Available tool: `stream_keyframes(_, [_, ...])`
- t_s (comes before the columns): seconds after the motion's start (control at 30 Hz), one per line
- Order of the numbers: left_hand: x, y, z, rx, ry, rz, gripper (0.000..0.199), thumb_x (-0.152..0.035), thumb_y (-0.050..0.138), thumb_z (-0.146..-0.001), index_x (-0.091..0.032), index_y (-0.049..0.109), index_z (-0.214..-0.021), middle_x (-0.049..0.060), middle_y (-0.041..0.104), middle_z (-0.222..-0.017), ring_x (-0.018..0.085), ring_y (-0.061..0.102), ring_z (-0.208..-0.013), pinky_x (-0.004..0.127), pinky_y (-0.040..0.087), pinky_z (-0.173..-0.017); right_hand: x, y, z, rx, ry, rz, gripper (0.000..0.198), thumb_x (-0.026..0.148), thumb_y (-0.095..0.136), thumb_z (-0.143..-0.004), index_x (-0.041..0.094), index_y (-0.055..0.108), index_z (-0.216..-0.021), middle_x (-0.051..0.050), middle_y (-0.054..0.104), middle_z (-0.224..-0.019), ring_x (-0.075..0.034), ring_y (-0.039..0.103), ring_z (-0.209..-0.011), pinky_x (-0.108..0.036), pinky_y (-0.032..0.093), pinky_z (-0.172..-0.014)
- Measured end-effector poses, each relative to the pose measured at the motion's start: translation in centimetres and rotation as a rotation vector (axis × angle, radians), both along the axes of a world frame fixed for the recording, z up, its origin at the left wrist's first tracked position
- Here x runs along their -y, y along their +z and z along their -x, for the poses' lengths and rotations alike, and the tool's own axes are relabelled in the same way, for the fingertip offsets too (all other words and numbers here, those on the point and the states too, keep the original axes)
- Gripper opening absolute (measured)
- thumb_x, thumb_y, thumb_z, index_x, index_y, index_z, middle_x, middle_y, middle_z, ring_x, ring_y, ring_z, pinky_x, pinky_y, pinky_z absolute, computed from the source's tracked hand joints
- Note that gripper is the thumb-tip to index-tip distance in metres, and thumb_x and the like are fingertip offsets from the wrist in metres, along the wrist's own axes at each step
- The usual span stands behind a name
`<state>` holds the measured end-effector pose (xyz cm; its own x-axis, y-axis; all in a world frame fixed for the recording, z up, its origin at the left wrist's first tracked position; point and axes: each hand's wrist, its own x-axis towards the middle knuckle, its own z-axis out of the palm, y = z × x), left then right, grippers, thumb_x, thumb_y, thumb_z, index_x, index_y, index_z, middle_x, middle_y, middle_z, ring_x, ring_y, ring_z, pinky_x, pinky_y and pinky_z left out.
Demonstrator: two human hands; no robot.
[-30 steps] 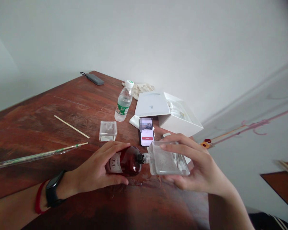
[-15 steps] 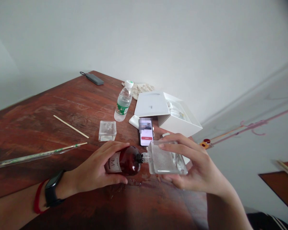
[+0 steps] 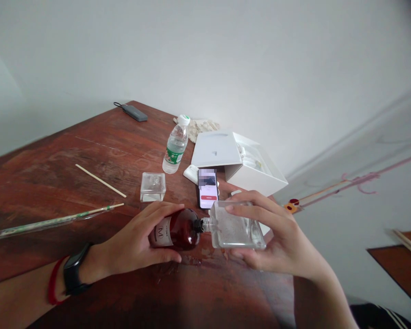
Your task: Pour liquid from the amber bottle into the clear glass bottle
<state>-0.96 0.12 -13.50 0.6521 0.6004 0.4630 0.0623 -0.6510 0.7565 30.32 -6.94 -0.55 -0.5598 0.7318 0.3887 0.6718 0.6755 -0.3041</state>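
Observation:
My left hand point(image 3: 137, 240) is wrapped round a dark amber bottle point(image 3: 185, 230) with a pale label, tipped on its side. In my right hand point(image 3: 270, 228) is a square clear glass bottle point(image 3: 234, 228), also tilted sideways, with the fingers above and below it. The two necks meet mouth to mouth, the amber bottle's black neck against the glass bottle's threaded one. Some clear liquid seems to lie inside the glass bottle. Beneath them, a small wet patch point(image 3: 193, 261) marks the wooden table. Beyond my left hand stands a clear square cap point(image 3: 152, 186).
A water bottle point(image 3: 176, 145) stands behind the cap. Near it are a phone point(image 3: 208, 189), an open white box point(image 3: 217, 151) and a cloth point(image 3: 200, 128). On the left lie a thin stick point(image 3: 101, 180) and wrapped sticks point(image 3: 55, 222). A grey device point(image 3: 134, 112) rests at the back.
Almost nothing differs. Both hands keep their hold on the two bottles, necks together, and the whole view has shifted very slightly.

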Motion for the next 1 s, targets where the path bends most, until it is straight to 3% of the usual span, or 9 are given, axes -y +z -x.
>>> stream_keyframes(0.7, [0.25, 0.30, 0.12, 0.029, -0.005, -0.015, 0.082, -0.048, 0.090, -0.090, -0.036, 0.042, -0.155, 0.005, 0.062, -0.147, 0.028, 0.063, -0.131, 0.039, 0.051, -0.114, -0.03, 0.45, 0.63, -0.006, -0.005, -0.029, 0.060, 0.042, 0.089, -0.085, 0.030, 0.068, -0.140, -0.013, 0.073, -0.134, -0.039, 0.066, -0.137, -0.058, 0.060, -0.109])
stream_keyframes(1.0, [0.27, -0.16, 0.09, 0.031, 0.020, -0.018, 0.084, -0.052, 0.090, -0.089, -0.035, 0.043, -0.156, 0.007, 0.063, -0.148, 0.030, 0.064, -0.131, 0.044, 0.049, -0.119, 0.02, 0.62, 0.78, -0.009, 0.003, -0.004, 0.061, 0.043, 0.089, -0.086, 0.029, 0.066, -0.141, -0.013, 0.070, -0.136, -0.040, 0.063, -0.141, -0.060, 0.058, -0.113])
